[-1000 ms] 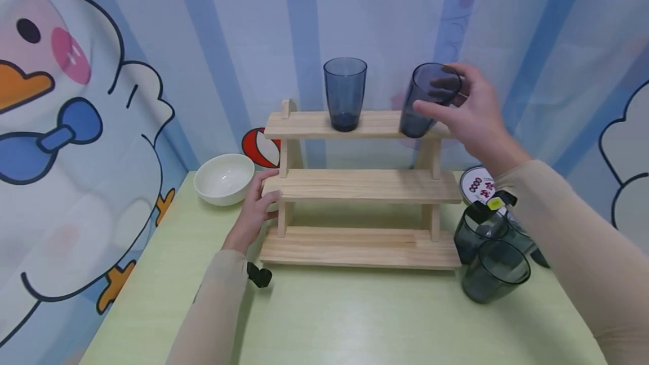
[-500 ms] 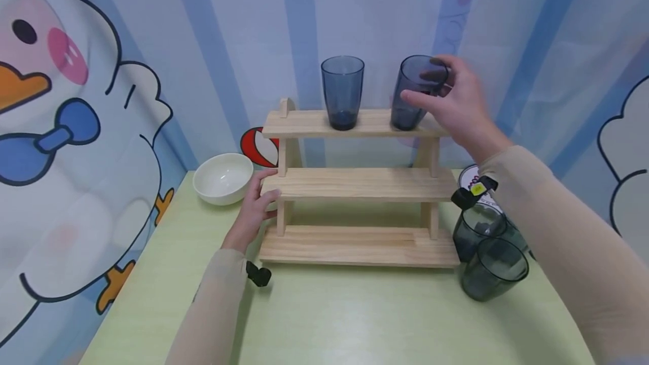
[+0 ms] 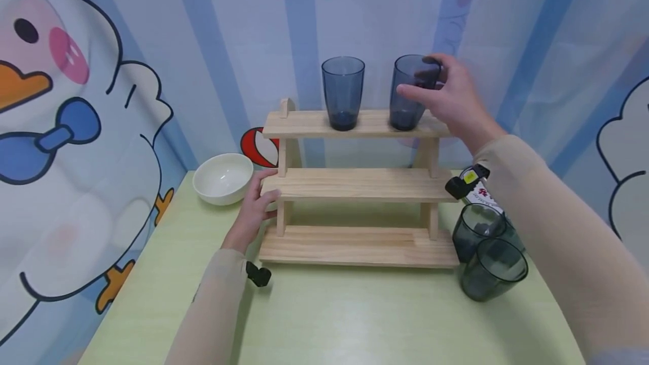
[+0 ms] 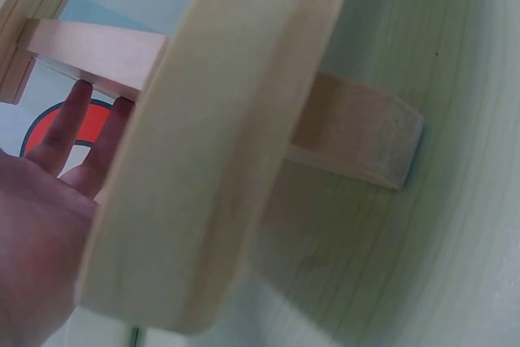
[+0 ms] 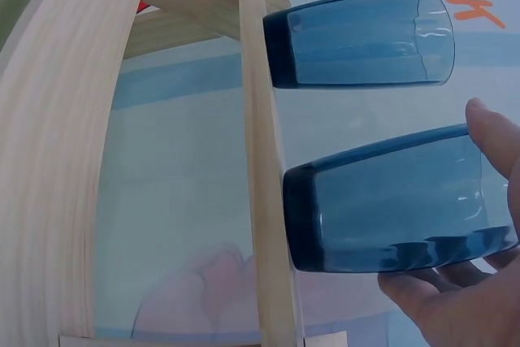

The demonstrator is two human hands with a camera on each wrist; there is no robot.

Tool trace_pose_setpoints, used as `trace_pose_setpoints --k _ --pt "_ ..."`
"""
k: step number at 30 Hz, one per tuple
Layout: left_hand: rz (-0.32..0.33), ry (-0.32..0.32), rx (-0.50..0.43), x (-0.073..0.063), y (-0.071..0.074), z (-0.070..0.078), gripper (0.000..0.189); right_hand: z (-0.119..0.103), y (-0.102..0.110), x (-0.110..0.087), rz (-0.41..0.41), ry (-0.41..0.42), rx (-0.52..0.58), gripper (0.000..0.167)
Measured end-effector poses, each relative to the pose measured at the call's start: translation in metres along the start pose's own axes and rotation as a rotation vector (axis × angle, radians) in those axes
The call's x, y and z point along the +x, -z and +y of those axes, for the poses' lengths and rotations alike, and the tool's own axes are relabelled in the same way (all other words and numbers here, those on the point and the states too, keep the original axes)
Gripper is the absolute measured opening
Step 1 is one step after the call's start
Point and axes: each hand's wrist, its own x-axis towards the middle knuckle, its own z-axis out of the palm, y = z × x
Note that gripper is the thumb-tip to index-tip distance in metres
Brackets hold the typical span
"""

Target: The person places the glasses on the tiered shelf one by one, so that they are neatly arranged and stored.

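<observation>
A three-tier wooden display rack (image 3: 355, 183) stands on the light green table. My right hand (image 3: 458, 100) grips a smoky blue glass tumbler (image 3: 404, 112) near its rim, thumb at the front and fingers round the far side. The tumbler is upright, its base at the top shelf's surface in the right wrist view. A matching tumbler (image 3: 343, 93) stands on that shelf to its left, a gap between them. My left hand (image 3: 252, 213) holds the left end of the middle shelf; in the left wrist view two fingertips touch the wooden upright (image 4: 97, 50).
At the rack's lower right, two more tumblers, a front one (image 3: 493, 272) and one behind (image 3: 474, 235), sit close together; another is partly hidden behind them. A white printed lid or tin (image 3: 480, 196) lies partly under my right sleeve. A white bowl (image 3: 223, 179) stands at left.
My right hand has moved left with its tumbler, which has gone from tilted beside the top shelf's right end to upright on it. The left hand stays at the rack.
</observation>
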Motion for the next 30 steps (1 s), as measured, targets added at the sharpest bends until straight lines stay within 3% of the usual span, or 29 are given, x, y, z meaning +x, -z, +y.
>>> trace_pose_setpoints --k 13,30 --pt "0.0 0.006 -0.01 0.002 0.0 0.003 0.055 0.0 -0.003 0.009 -0.001 -0.019 -0.017 0.094" --pt "0.006 0.021 -0.029 0.004 0.0 -0.004 0.055 0.004 -0.013 0.007 0.074 -0.035 -0.054 0.101"
